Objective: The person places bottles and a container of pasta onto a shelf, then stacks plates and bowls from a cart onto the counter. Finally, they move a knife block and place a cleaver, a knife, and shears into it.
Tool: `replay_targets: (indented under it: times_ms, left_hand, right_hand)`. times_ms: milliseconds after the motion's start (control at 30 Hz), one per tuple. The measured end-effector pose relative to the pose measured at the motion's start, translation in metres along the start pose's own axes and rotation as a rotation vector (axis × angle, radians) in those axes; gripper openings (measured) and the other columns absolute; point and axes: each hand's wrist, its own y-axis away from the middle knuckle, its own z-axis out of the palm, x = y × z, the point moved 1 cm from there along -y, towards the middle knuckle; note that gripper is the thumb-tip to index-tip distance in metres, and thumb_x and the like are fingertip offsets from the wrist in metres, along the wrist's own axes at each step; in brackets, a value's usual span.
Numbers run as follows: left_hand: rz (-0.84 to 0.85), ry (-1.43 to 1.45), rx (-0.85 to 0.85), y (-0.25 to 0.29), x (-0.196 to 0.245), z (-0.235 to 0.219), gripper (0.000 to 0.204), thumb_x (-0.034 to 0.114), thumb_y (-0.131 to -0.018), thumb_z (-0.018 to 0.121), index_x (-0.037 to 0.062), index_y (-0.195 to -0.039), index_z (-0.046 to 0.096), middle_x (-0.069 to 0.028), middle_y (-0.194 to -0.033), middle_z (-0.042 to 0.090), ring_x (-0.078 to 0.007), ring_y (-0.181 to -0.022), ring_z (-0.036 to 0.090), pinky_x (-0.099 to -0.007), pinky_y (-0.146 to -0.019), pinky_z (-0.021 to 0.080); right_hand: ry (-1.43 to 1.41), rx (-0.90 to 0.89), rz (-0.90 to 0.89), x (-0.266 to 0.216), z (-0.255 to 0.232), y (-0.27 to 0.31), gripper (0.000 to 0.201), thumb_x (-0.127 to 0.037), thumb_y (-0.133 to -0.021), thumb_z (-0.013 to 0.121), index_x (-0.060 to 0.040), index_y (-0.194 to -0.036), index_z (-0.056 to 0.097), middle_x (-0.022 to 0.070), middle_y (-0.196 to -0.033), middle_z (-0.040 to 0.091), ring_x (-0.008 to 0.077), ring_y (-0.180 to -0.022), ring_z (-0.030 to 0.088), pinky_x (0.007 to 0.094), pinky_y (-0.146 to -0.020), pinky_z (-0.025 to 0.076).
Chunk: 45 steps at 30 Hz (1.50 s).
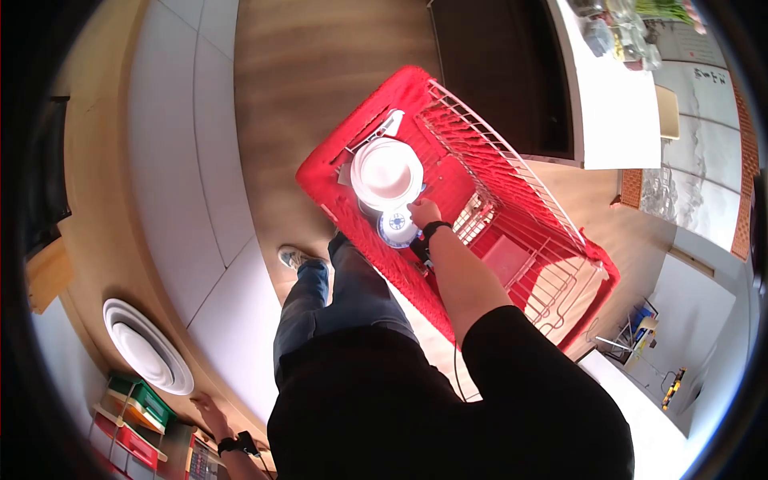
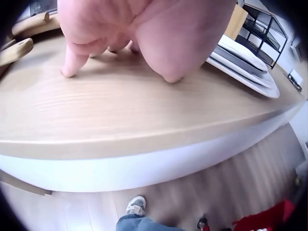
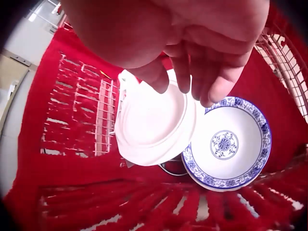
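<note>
"Two sorts of white dishes are in the red cart [image 1: 344, 152]. What does the blue-and-white bowl [image 3: 224, 144] look like?"

"I see it well on my right wrist view. It is round, with a white inside. Lots of curly blue flowers go all around the wide rim. In the middle there is a round blue flower picture, with a thin blue ring near the rim."

"Where is it?"

"Down in the cart, just beside the white bowls [image 3: 151, 115]. Those are plain white, and they have a wide edge with soft corners."

"What is your right hand [image 1: 424, 213] doing?"

"My fingers are bent down, right at the blue-flowered rim. I can't tell if they are holding it or how tight."

"And your left hand [image 2: 144, 29]?"

"It has nothing in it. The fingers are spread and the tips rest on the wooden top [image 2: 120, 115]. Big white plates [image 2: 250, 79] sit in a pile near it, with a gray one in between."
</note>
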Motion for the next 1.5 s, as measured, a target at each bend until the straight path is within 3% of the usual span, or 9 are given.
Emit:
replay_targets:
  times_ms: [200, 267, 300, 933, 1167, 1200, 1267, 1300, 1500]
  left_hand:
    - [-0.179, 0.170, -0.058, 0.017, 0.010, -0.011, 0.079, 0.043, -0.098, 0.061, 0.0308, -0.161, 0.015, -0.0071, -0.153, 0.037, -0.0261, -0.131, 0.041, -0.0518, -0.092, 0.046]
    - [-0.193, 0.181, -0.055, 0.019, 0.015, -0.009, 0.078, 0.043, -0.098, 0.061, 0.0315, -0.161, 0.015, -0.0061, -0.146, 0.041, -0.0258, -0.127, 0.044, -0.0496, -0.089, 0.047]
    - [-0.191, 0.156, -0.052, 0.022, 0.021, -0.008, 0.078, 0.043, -0.099, 0.059, 0.0307, -0.161, 0.015, -0.0053, -0.141, 0.044, -0.0237, -0.121, 0.046, -0.0454, -0.087, 0.048]
    - [-0.109, 0.120, -0.013, 0.021, 0.024, 0.000, 0.077, 0.046, -0.099, 0.058, 0.0208, -0.161, 0.018, -0.0020, -0.111, 0.058, -0.0091, -0.068, 0.045, -0.0263, -0.048, 0.034]
    - [-0.015, 0.047, -0.067, 0.011, 0.004, -0.003, 0.077, 0.042, -0.100, 0.058, 0.0089, -0.159, 0.021, -0.0107, -0.138, 0.056, -0.0208, -0.110, 0.058, -0.0323, -0.089, 0.048]
    - [0.479, -0.227, 0.018, -0.047, -0.085, -0.001, 0.075, 0.040, -0.101, 0.057, 0.0049, -0.158, 0.022, -0.0174, -0.147, 0.050, -0.0284, -0.133, 0.049, -0.0369, -0.107, 0.041]
    - [0.590, -0.636, 0.010, -0.069, -0.125, -0.005, 0.073, 0.037, -0.102, 0.055, -0.0035, -0.154, 0.025, -0.0240, -0.152, 0.042, -0.0338, -0.139, 0.043, -0.0411, -0.113, 0.037]
    - [0.158, -0.110, -0.152, 0.010, -0.007, -0.007, 0.072, 0.036, -0.102, 0.055, -0.0062, -0.153, 0.025, -0.0260, -0.153, 0.039, -0.0367, -0.143, 0.038, -0.0423, -0.117, 0.031]
    - [0.187, -0.279, -0.018, 0.025, 0.018, -0.023, 0.073, 0.038, -0.096, 0.061, 0.0040, -0.154, 0.031, -0.0287, -0.147, 0.044, -0.0398, -0.137, 0.044, -0.0422, -0.113, 0.037]
  right_hand:
    - [0.869, -0.276, -0.438, -0.001, 0.033, -0.038, 0.046, -0.027, -0.086, 0.074, -0.0033, -0.122, 0.060, 0.0120, -0.089, 0.069, 0.0270, -0.087, 0.070, 0.0383, -0.072, 0.056]
    - [-0.696, -0.018, 0.588, -0.015, 0.035, -0.030, 0.043, -0.029, -0.089, 0.072, -0.0048, -0.123, 0.060, 0.0117, -0.099, 0.066, 0.0279, -0.089, 0.067, 0.0411, -0.072, 0.055]
    - [-0.758, -0.004, 0.631, -0.014, 0.037, -0.032, 0.039, -0.029, -0.088, 0.073, -0.0055, -0.117, 0.064, 0.0087, -0.110, 0.062, 0.0248, -0.084, 0.060, 0.0397, -0.065, 0.053]
    - [-0.791, -0.269, 0.375, -0.069, -0.012, 0.009, 0.034, -0.031, -0.085, 0.075, 0.0011, -0.088, 0.062, 0.0089, -0.064, 0.060, 0.0190, -0.046, 0.055, 0.0331, -0.040, 0.040]
    - [-0.450, -0.119, 0.385, -0.107, 0.000, 0.013, 0.055, -0.055, -0.081, 0.075, -0.0008, -0.090, 0.068, 0.0072, -0.061, 0.061, 0.0167, -0.047, 0.056, 0.0325, -0.040, 0.040]
    - [-0.348, -0.111, 0.387, -0.097, 0.011, -0.005, 0.051, -0.055, -0.083, 0.072, -0.0036, -0.088, 0.070, 0.0054, -0.058, 0.060, 0.0164, -0.045, 0.054, 0.0324, -0.040, 0.039]
    - [-0.084, -0.224, 0.291, -0.060, 0.013, -0.059, 0.049, -0.057, -0.086, 0.064, -0.0078, -0.084, 0.068, 0.0061, -0.062, 0.062, 0.0173, -0.045, 0.052, 0.0322, -0.040, 0.038]
    - [-0.367, -0.123, 0.334, -0.019, 0.032, -0.104, 0.042, -0.051, -0.090, 0.061, -0.0098, -0.088, 0.067, 0.0065, -0.062, 0.060, 0.0180, -0.047, 0.053, 0.0318, -0.042, 0.040]
    - [-0.802, -0.418, 0.318, -0.017, -0.034, -0.050, 0.026, -0.031, -0.095, 0.058, -0.0064, -0.100, 0.064, 0.0033, -0.081, 0.066, 0.0157, -0.059, 0.060, 0.0284, -0.045, 0.046]
